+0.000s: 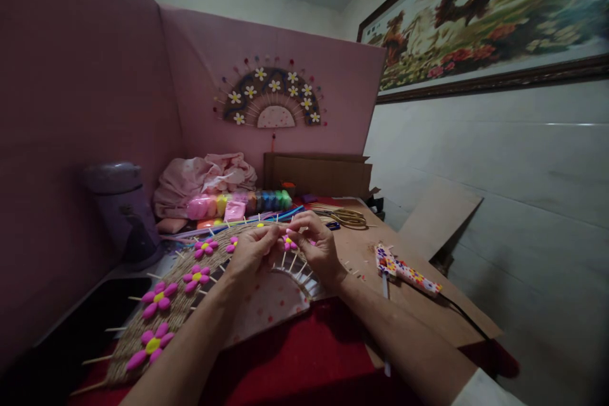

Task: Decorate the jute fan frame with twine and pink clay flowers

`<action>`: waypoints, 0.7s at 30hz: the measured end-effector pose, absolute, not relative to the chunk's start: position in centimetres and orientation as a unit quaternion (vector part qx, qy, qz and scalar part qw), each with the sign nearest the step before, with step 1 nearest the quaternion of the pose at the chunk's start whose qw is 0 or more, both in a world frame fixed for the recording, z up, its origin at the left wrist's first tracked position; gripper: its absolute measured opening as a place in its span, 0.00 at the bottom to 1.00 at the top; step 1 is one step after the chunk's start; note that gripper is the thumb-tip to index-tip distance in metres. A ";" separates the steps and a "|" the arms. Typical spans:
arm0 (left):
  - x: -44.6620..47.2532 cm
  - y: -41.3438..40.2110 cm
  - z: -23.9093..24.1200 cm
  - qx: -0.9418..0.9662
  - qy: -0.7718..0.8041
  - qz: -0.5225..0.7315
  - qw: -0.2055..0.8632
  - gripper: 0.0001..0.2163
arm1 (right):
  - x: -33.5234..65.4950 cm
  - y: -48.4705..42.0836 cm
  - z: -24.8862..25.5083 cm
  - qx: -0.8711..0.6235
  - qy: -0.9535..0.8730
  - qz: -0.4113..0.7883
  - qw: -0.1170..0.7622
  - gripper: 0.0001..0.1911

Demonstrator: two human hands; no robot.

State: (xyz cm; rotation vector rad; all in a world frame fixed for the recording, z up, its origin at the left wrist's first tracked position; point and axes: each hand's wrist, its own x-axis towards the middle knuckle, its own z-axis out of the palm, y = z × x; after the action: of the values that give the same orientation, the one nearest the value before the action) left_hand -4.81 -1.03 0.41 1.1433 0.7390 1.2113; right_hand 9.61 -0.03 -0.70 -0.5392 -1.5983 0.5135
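Observation:
My left hand (257,244) and my right hand (316,244) meet over a half-round fan (178,266) wound with tan twine, their fingers pinched together. At the tips of my right hand a small pink piece (289,232) shows; it looks like modelling clay, but its shape is unclear. What my left fingers pinch is hidden. Magenta flowers with yellow centres, such as this flower (158,298), sit on the twine. Thin wooden sticks poke out around its edge. The fan's inner half-circle (266,311) is covered in pale dotted cloth, and my forearms hide part of the fan.
On the right lie a flower-patterned glue gun (406,274) and gold-handled scissors (349,219). Packs of coloured clay (238,204), bunched pink cloth (204,177) and a purple container (124,216) stand behind. A finished-looking fan (273,92) hangs on the pink panel (333,76).

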 end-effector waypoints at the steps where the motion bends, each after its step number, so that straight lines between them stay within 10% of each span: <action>1: -4.8 -1.0 0.4 0.505 0.321 0.517 0.612 0.18 | 9.6 0.0 -0.7 -0.235 -0.703 0.222 0.634 0.03; 21: -4.6 -1.1 0.5 0.507 0.299 0.512 0.626 0.20 | 9.7 0.1 -1.0 -0.224 -0.719 0.225 0.618 0.04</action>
State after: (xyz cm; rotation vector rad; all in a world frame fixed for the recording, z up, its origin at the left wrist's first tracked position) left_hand -4.62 -1.12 0.51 1.1620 0.6863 1.1748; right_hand 9.69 0.08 -1.02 -0.5151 -1.6556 0.5185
